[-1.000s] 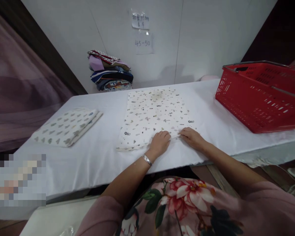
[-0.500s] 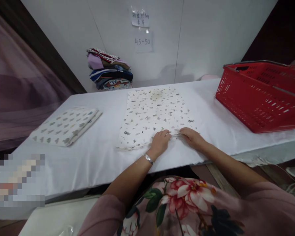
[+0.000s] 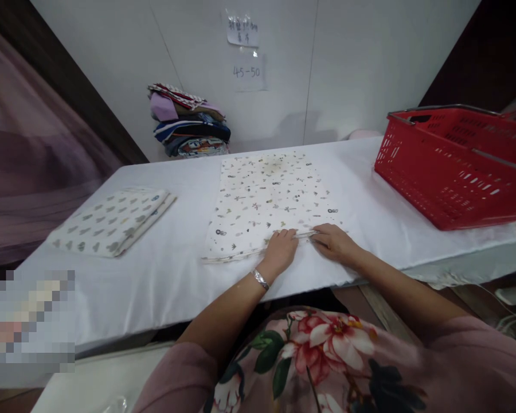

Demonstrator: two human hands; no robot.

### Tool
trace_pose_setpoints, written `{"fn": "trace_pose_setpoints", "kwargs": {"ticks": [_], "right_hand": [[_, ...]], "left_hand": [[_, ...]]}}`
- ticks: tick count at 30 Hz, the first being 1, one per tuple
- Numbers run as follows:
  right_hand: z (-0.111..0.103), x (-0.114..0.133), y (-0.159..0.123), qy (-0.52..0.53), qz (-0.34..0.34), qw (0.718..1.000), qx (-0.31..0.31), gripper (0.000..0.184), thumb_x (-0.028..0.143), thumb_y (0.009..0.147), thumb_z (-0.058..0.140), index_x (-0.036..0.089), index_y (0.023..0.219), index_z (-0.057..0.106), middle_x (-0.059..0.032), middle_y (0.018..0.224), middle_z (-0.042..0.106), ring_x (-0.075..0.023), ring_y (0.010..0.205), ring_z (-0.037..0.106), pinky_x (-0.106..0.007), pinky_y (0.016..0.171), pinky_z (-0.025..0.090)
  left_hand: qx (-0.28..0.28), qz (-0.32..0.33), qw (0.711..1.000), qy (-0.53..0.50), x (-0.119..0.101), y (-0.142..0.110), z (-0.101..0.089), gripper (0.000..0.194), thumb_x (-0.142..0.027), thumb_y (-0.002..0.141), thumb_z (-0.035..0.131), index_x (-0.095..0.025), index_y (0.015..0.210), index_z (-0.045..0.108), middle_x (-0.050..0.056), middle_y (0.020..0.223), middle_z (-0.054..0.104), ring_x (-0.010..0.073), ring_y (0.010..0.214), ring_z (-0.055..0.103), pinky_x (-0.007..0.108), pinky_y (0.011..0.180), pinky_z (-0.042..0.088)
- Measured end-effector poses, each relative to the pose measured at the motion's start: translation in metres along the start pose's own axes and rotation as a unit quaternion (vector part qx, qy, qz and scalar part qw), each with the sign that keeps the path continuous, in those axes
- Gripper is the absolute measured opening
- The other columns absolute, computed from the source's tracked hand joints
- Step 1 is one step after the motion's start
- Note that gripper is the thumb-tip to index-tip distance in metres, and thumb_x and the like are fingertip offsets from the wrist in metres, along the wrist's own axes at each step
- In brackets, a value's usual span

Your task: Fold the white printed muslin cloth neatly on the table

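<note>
A folded white cloth [image 3: 266, 198] with small grey and green prints lies flat in the middle of the white-covered table. Its near edge, several layers thick, is pinched by my left hand [image 3: 282, 246], which wears a silver bracelet at the wrist. Close beside it, my right hand [image 3: 333, 244] grips the same edge nearer the right corner. The undersides of my fingers are partly hidden by the cloth and knuckles. Off to the left rests another folded cloth [image 3: 112, 221] with grey-green cloud-like prints, touched by neither hand.
A red plastic basket [image 3: 456, 172] with a metal handle stands on the table's right side. Near the back edge is a stack of folded fabrics [image 3: 191, 123]. A handwritten paper sign [image 3: 246, 73] hangs on the wall. The white table cover [image 3: 163, 287] reaches the front edge.
My right hand's fingers have curled slightly more over the cloth's near edge. My left hand stays in place, and the view has shifted a little.
</note>
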State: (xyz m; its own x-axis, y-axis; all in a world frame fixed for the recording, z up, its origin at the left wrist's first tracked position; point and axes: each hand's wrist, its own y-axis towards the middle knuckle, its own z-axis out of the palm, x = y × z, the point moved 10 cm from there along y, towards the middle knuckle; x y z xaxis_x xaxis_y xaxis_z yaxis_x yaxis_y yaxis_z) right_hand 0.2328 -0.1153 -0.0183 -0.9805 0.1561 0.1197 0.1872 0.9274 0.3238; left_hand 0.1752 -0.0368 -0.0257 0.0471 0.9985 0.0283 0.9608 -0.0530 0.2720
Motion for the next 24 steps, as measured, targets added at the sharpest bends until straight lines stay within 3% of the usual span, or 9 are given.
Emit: {"fn": "trace_pose_setpoints", "kwargs": {"ticks": [6, 11, 16, 24], "right_hand": [[0.003, 0.0, 0.004, -0.037, -0.002, 0.999, 0.032, 0.02, 0.017, 0.089, 0.047, 0.018, 0.094, 0.067, -0.0104, 0.107, 0.063, -0.0225, 0.093, 0.055, -0.036, 0.079, 0.043], [-0.008, 0.007, -0.005, -0.031, -0.02, 0.999, -0.019, 0.021, 0.011, 0.085, 0.045, 0.017, 0.093, 0.064, -0.011, 0.116, 0.061, -0.0228, 0.105, 0.054, -0.038, 0.085, 0.044], [-0.011, 0.013, -0.017, -0.018, -0.03, 0.999, -0.036, 0.022, 0.007, 0.083, 0.045, 0.016, 0.095, 0.061, -0.0134, 0.132, 0.052, -0.0265, 0.123, 0.044, -0.046, 0.094, 0.042], [-0.012, 0.015, -0.022, -0.009, -0.023, 0.999, -0.041, 0.023, 0.008, 0.083, 0.043, 0.018, 0.093, 0.061, -0.0127, 0.131, 0.053, -0.0268, 0.124, 0.044, -0.048, 0.093, 0.044]], "left_hand": [[-0.019, 0.021, 1.0, 0.006, -0.008, 0.003, 0.0, 0.023, -0.013, 0.092, 0.039, -0.015, 0.09, 0.061, 0.009, 0.113, 0.058, 0.0215, 0.1, 0.051, 0.036, 0.083, 0.041], [-0.042, 0.03, 0.998, -0.02, -0.014, -0.006, -0.011, 0.022, -0.01, 0.09, 0.038, -0.014, 0.097, 0.059, 0.01, 0.118, 0.055, 0.0209, 0.105, 0.049, 0.036, 0.088, 0.04], [-0.026, 0.033, 0.998, -0.045, -0.018, -0.01, -0.009, 0.022, -0.007, 0.088, 0.04, -0.015, 0.097, 0.058, 0.009, 0.115, 0.056, 0.0202, 0.102, 0.05, 0.035, 0.087, 0.04], [-0.005, 0.019, 0.997, -0.075, -0.018, -0.008, -0.006, 0.016, -0.015, 0.092, 0.04, -0.017, 0.094, 0.056, 0.008, 0.104, 0.059, 0.0202, 0.097, 0.053, 0.036, 0.085, 0.04]]}}
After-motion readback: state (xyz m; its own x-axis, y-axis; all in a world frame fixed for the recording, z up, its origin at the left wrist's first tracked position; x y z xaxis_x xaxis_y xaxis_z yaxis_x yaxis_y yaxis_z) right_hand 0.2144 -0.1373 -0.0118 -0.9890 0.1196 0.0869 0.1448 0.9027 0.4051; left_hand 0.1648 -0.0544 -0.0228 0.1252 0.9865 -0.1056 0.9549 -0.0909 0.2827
